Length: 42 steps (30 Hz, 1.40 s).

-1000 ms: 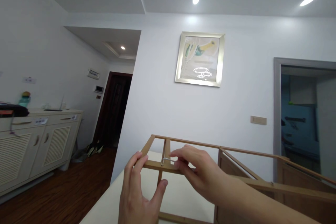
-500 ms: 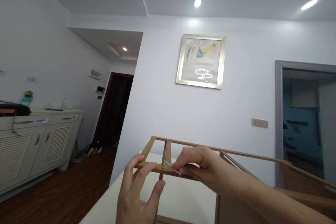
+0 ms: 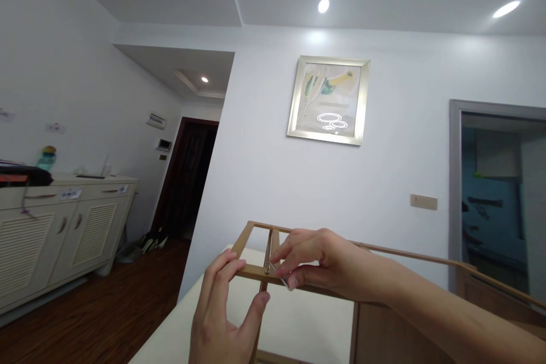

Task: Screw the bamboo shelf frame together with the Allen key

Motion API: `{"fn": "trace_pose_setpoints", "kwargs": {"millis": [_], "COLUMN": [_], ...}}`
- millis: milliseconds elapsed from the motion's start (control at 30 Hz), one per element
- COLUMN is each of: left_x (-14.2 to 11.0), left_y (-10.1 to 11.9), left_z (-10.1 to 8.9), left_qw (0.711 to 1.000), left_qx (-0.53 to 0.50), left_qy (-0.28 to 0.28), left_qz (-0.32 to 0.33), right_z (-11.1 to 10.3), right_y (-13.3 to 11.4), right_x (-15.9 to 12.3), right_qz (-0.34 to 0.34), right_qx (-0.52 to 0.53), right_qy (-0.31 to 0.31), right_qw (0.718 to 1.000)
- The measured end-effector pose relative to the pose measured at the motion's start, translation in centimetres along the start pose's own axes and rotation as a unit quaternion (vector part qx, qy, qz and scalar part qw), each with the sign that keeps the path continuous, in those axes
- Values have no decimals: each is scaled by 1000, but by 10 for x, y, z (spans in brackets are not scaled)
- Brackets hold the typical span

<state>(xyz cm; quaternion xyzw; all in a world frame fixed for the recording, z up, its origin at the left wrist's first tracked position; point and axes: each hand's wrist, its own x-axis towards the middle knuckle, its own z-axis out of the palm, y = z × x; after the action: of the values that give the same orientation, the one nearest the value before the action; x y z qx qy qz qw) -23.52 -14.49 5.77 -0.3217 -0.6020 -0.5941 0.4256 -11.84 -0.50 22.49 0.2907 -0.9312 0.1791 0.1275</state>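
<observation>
My left hand (image 3: pixel 224 310) grips the near left corner of a brown wooden frame (image 3: pixel 252 272). Its fingers lie over the rail, and the thumb presses on the upright below. In my right hand (image 3: pixel 318 256), between thumb and fingers, is a thin metal hex key (image 3: pixel 286 284) with a bent end. The bent end meets a screw (image 3: pixel 267 267) at the joint of the rail and a crossbar. My fingers hide part of the key and of the crossbar.
The frame stands on a white tabletop (image 3: pixel 307 321), with wooden panels (image 3: pixel 390 333) at the right. A white cabinet (image 3: pixel 91 219) is at the left. Shoes (image 3: pixel 154 240) lie on the floor by the dark door (image 3: pixel 187 176). A framed picture (image 3: pixel 292 108) hangs ahead.
My right hand has swung the hex key round at the screw, its free end now pointing down and nearer to me. My left hand stays on the frame. The view has shifted slightly.
</observation>
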Motion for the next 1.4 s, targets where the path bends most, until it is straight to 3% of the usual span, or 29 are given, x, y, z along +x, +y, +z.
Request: {"fn": "trace_pose_setpoints", "kwargs": {"millis": [400, 600, 1067, 1400], "left_x": [-1, 1, 1, 2], "left_y": [-5, -17, -16, -16], "left_z": [0, -1, -1, -1], "left_qw": [1000, 996, 995, 994], "left_qx": [11, 39, 61, 66], "left_qy": [-6, -15, -4, -7], "left_qz": [16, 77, 78, 82], "right_z": [9, 7, 9, 9], "right_y": [-18, -19, -5, -6], "right_x": [29, 50, 80, 86], "right_qz": [-14, 45, 125, 134], "right_qx": [-89, -123, -97, -89], "right_qy": [12, -22, -56, -85], "right_qw": [996, 991, 986, 983]}}
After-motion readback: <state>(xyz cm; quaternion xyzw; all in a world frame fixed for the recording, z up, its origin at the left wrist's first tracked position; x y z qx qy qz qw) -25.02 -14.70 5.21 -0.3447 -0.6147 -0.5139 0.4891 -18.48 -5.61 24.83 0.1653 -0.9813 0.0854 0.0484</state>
